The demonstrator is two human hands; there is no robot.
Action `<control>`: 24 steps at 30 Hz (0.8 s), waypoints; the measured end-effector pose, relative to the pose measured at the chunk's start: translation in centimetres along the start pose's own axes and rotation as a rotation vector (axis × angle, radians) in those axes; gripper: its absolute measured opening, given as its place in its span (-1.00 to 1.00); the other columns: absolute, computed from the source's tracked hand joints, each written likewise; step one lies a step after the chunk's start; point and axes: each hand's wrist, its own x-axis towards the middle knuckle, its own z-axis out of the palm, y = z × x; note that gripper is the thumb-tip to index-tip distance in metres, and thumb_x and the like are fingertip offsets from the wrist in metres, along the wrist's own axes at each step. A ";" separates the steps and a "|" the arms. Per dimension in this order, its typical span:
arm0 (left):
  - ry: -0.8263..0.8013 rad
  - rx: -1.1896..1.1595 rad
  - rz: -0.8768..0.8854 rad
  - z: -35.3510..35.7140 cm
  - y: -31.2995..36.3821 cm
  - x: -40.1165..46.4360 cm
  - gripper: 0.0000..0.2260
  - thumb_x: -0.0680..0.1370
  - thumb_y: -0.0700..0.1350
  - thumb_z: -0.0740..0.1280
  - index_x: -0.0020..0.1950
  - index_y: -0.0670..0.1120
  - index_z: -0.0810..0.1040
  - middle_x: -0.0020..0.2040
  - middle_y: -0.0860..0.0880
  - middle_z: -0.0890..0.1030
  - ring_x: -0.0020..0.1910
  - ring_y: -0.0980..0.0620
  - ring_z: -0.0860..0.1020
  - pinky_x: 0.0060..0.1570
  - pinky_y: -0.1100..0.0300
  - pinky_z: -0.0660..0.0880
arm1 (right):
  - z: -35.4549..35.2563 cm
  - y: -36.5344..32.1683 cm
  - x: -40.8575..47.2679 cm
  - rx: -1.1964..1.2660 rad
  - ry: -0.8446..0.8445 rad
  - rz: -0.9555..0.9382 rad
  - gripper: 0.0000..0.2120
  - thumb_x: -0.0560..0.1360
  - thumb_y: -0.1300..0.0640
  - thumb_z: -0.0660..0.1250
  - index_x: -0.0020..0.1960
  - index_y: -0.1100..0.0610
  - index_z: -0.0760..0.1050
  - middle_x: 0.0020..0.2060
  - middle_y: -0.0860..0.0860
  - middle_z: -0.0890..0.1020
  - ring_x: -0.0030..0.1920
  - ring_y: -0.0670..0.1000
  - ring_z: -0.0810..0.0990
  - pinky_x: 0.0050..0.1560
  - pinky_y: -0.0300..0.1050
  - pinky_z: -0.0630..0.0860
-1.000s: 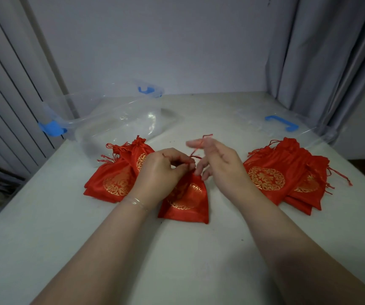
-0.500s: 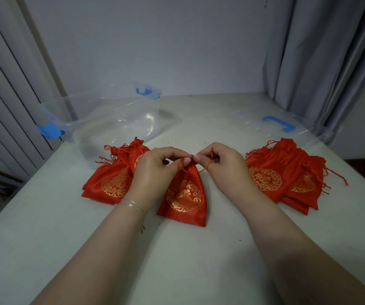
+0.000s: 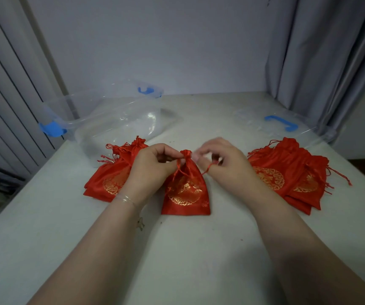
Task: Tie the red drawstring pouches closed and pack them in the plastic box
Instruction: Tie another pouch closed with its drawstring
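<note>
Red satin gathers at the neck of a drawstring pouch [image 3: 186,186] as a person's left hand [image 3: 153,170] pinches one end of its cord [image 3: 178,167] and the right hand [image 3: 223,164] holds the other, which appears looped round a finger, though motion blur leaves that fingertip grip hard to read. The pouch lies flat at the centre of a white table [image 3: 177,260], its cinched mouth pointing to 12 o'clock and its gold medallion facing up. The fabric looks light, soft and slippery; it would likely slide if pulled by the body, so the thin cord ends and the bunched neck seem the surest places to take hold. At 9 o'clock, touching the left wrist's far side, sits a pile of pouches [image 3: 111,175] with mouths already drawn. At 3 o'clock, well apart, a second stack [image 3: 287,172] fans out with loose cords trailing. The clear plastic box [image 3: 120,126], blue-latched, waits at 11 o'clock just beyond the left pile; its lid [image 3: 282,126] rests at 1 o'clock. No pouch can be seen inside the box.
</note>
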 end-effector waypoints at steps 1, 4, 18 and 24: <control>-0.019 0.034 0.037 0.0 0.1 0.0 -0.88 0.41 -0.38 0.43 -0.17 -0.18 0.60 -0.23 -0.12 0.64 -0.25 0.09 0.58 -0.26 0.34 0.50 | -0.2 -0.3 0.0 0.105 0.068 -0.031 -0.89 0.49 0.15 0.37 -0.07 -0.03 0.62 -0.09 -0.09 0.63 -0.22 -0.05 0.52 -0.16 -0.26 0.43; -0.104 0.091 0.171 0.4 0.2 -0.4 -0.81 0.42 -0.43 0.38 -0.16 -0.14 0.58 -0.24 -0.04 0.63 -0.22 0.12 0.60 -0.22 0.34 0.49 | -0.4 -0.3 0.1 0.216 0.048 -0.028 -0.78 0.51 0.26 0.32 0.05 -0.01 0.60 -0.09 -0.09 0.68 -0.19 -0.12 0.59 -0.10 -0.23 0.50; 0.069 0.611 0.720 0.8 -0.4 -0.7 -0.89 0.48 -0.24 0.34 -0.05 -0.09 0.62 -0.12 0.04 0.55 -0.24 0.06 0.53 -0.26 0.09 0.48 | -0.4 0.2 0.2 0.352 -0.152 0.247 -0.77 0.52 0.35 0.28 -0.06 0.06 0.61 -0.46 -0.10 0.56 -0.43 -0.17 0.51 -0.33 -0.31 0.52; 0.052 0.597 0.720 0.7 -0.7 -0.4 -0.89 0.46 -0.22 0.32 -0.12 -0.12 0.64 -0.13 0.05 0.55 -0.22 0.04 0.55 -0.29 0.04 0.49 | -0.7 0.1 0.2 0.268 -0.172 0.265 -0.87 0.49 0.37 0.32 -0.03 0.24 0.60 -0.40 0.03 0.59 -0.41 -0.14 0.56 -0.29 -0.27 0.57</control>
